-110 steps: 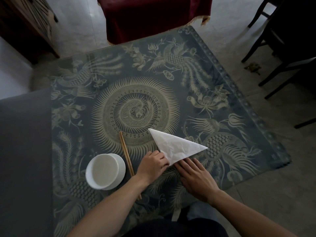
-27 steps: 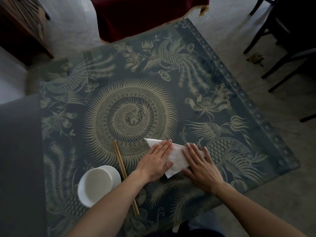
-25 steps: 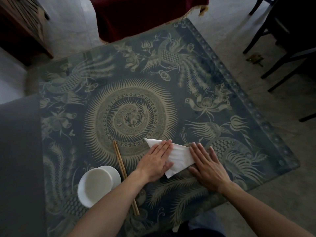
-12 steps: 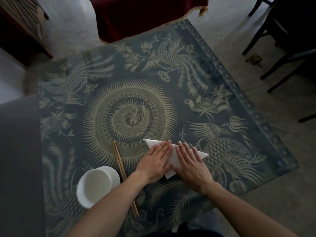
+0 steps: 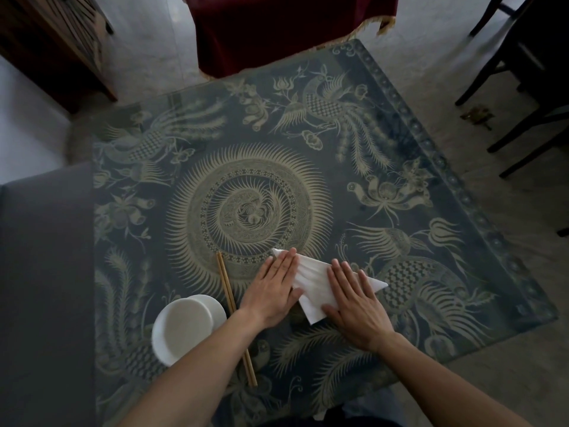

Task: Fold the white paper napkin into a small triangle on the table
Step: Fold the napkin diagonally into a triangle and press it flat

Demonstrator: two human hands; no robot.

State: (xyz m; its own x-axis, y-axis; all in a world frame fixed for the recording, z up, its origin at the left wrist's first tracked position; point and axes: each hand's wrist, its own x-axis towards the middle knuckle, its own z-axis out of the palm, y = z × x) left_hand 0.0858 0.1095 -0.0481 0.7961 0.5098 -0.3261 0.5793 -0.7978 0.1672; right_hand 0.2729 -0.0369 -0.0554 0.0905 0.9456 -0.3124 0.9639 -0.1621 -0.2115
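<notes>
Our left hand (image 5: 274, 288) lay flat and open, palm down, fingers together, pressing the left part of the napkin (image 5: 314, 280) onto the table (image 5: 415, 211). Our right hand (image 5: 354, 298) lay the same way, spread flat with the fingers slightly apart, holding nothing and resting on the right part of the paper. Between the two hands a strip of white showed, creased along its length. The napkin was folded into a triangle: its far left corner poked out beyond our left fingertips, its right corner pointed out past our right fingers, and its near corner stuck out between the two wrists. We could not tell how many layers lay under the palms.

Just left of our left hand lay a pair of chopsticks (image 5: 235, 322), running from far to near and passing under our left forearm. Further left and nearer stood a white bowl (image 5: 184, 328), close to the chopsticks. The table bore a dark cloth patterned with birds and a central spiral. Beyond its far edge hung a dark red cloth (image 5: 286, 29).
</notes>
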